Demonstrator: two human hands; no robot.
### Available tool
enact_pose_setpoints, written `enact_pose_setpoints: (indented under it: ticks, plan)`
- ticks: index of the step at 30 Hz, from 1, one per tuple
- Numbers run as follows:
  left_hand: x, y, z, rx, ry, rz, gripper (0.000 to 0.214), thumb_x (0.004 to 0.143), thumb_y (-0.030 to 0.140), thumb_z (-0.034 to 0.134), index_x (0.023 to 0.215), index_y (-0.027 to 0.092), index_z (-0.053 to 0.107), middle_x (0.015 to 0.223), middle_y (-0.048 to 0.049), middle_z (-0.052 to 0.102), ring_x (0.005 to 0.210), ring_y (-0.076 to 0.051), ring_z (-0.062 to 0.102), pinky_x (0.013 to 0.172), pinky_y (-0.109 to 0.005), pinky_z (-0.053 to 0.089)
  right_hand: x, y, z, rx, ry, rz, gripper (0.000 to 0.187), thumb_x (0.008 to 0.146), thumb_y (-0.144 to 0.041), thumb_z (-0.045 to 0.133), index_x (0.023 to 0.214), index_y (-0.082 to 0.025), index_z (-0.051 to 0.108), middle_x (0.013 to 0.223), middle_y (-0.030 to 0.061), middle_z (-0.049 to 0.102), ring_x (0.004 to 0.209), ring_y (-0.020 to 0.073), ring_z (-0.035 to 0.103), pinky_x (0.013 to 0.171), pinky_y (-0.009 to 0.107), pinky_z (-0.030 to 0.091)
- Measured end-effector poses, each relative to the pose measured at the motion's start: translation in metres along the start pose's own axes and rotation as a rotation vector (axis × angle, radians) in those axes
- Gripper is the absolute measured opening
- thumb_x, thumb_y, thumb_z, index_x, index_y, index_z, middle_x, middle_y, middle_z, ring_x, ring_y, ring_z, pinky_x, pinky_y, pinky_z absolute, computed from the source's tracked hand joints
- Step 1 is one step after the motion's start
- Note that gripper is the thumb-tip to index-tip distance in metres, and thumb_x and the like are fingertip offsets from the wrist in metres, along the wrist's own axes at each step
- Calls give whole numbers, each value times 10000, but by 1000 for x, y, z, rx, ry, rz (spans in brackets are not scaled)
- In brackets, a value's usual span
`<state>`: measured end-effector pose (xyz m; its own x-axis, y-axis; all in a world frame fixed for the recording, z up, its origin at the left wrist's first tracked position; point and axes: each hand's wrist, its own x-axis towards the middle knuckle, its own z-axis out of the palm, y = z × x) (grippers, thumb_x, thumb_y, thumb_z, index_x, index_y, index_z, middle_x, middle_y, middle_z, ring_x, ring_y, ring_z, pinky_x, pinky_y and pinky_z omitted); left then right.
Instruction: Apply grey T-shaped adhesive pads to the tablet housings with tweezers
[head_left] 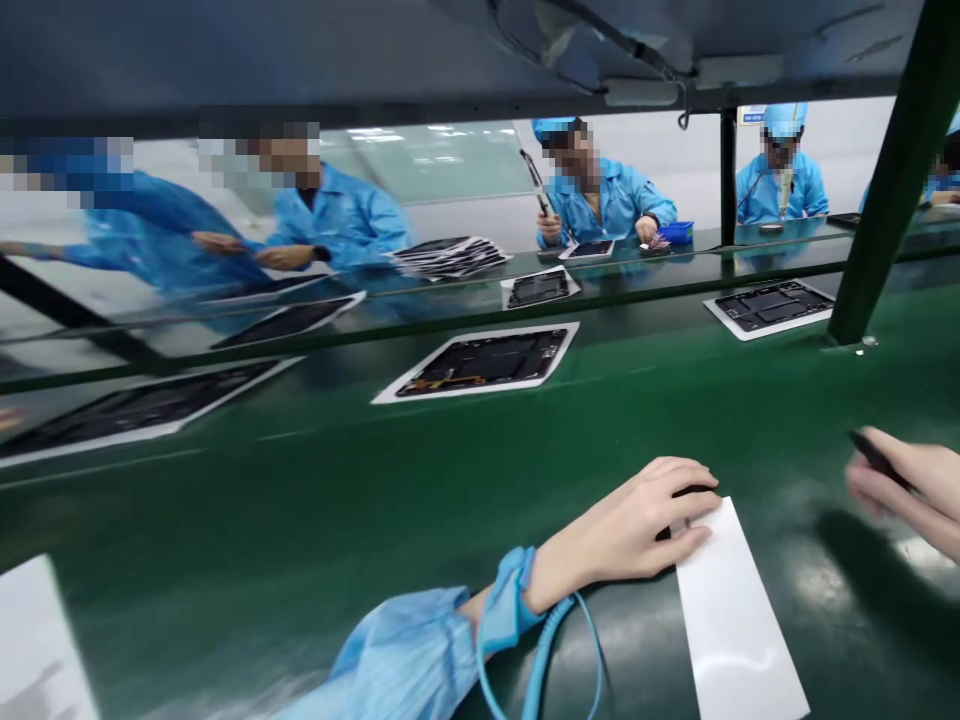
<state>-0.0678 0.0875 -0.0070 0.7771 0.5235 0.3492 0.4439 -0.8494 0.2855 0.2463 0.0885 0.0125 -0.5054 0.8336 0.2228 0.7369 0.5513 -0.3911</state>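
Note:
My left hand (pixel 652 525) rests on the upper end of a narrow white sheet (pixel 739 620), its fingers apart and slightly bent. Something dark shows between the fingers, too hidden to name. A blue cuff and a coiled blue wrist-strap cord (pixel 547 645) are at that wrist. At the right edge, my right hand (pixel 911 490) is closed around a slim black pen-like tool (pixel 881 460), raised above the bench with its shadow below. The hand is blurred, and part of it lies outside the view.
Opened tablet-like devices on white sheets (pixel 487 360) lie along the green bench (pixel 360 500); another device (pixel 772 305) is near a green post (pixel 885 190). A white sheet (pixel 41 640) lies bottom left. Co-workers in blue (pixel 611 200) sit opposite, beneath an overhead shelf (pixel 337 60).

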Motion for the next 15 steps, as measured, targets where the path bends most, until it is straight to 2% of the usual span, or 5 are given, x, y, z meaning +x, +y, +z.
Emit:
enact_pose_setpoints:
  ticks: [1, 4, 7, 10, 15]
  plan:
    - [0, 0, 0, 4, -1, -4, 279, 969, 274, 451, 1118, 122, 631, 1161, -152, 632, 1139, -248, 565, 984, -401, 479, 29, -2, -1, -113, -81, -10, 234, 1020, -315, 315, 866, -232, 470, 686, 19, 601, 566, 176, 587, 557, 289, 496]
    - [1, 1, -1, 20, 7, -11, 266, 961, 273, 472, 1122, 132, 630, 1151, -139, 637, 1134, -240, 566, 990, -374, 474, 119, -2, 15, -231, -56, 15, 93, 979, -197, 457, 932, -169, 532, 944, 79, 645, 796, 180, 638, 730, 295, 515]
    - [0, 1, -1, 35, 18, -6, 245, 957, 267, 480, 1102, 141, 631, 1145, -128, 639, 1133, -229, 568, 987, -349, 475, 193, 7, 43, -315, 11, 78, 214, 978, -274, 534, 1131, -131, 574, 1148, 88, 606, 939, 192, 627, 819, 371, 539]
    - [-1, 1, 0, 39, 31, 0, 239, 964, 268, 467, 1083, 141, 631, 1125, -125, 645, 1114, -226, 573, 965, -340, 485, 238, 18, 63, -370, 67, 148, 305, 967, -312, 567, 1221, -144, 564, 1218, 98, 585, 1009, 215, 619, 862, 413, 542]
    - [-2, 4, 4, 10, 28, 9, 294, 985, 297, 440, 1120, 107, 618, 1147, -151, 642, 1142, -235, 555, 1006, -356, 451, 275, 29, 75, -414, 82, 262, 362, 960, -318, 578, 1273, -142, 539, 1301, 123, 540, 1087, 245, 594, 912, 450, 523]
